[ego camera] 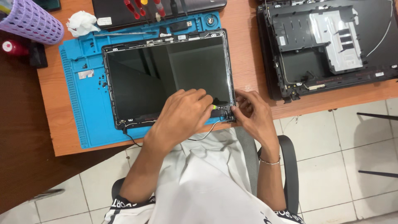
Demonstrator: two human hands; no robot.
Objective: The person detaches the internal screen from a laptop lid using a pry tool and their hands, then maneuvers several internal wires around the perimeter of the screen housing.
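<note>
A purple mesh basket (31, 20), crumpled white tissue (82, 23), and an opened black laptop chassis (327, 45) sit on the wooden desk (248, 54).

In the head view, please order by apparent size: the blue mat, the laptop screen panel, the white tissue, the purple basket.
1. blue mat
2. laptop screen panel
3. purple basket, cut off by the frame edge, so only roughly ranked
4. white tissue

1. Glossy, glass-like laptop screen panel (166, 79) at frame centre, framed in matt black plastic.
2. Matt blue rubbery work mat (83, 112) beneath, ridged along its left edge.
3. Smooth wood-grain tabletop (54, 124), satin finish.
4. Crumpled white tissue paper (82, 23), upper left.
5. Lilac perforated plastic basket (31, 20), top left corner.
6. Matt black plastic laptop shell (327, 45), upper right, with dull silvery foil sheet.
7. Glossy pale floor tiles (331, 166), lower right.
</note>
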